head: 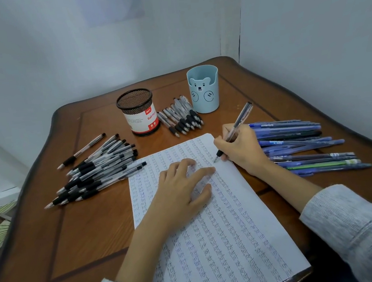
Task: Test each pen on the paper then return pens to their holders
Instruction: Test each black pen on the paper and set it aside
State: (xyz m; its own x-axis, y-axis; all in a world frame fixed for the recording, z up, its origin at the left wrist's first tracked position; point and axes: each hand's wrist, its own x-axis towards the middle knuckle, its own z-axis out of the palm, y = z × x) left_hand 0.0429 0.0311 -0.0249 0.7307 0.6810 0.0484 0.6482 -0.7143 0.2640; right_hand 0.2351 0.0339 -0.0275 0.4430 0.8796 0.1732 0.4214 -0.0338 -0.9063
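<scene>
Head view: the pen (240,120), a clear barrel with a black grip, is pinched in the right hand (237,148). Its fingers (223,141) curl round the lower barrel, and the tip touches the paper (227,241) near the sheet's far right edge. The paper lies on the table (75,236) and carries columns of the word "test". The left hand (181,188) rests flat on the sheet with its fingers straight and spread, holding nothing. A black mesh holder (138,114) and a blue bear holder (203,89) stand upright at the far side, with a short row of pens (181,118) between them. A pile of black-grip pens (97,172) lies left of the paper; blue pens (297,143) lie to its right.
</scene>
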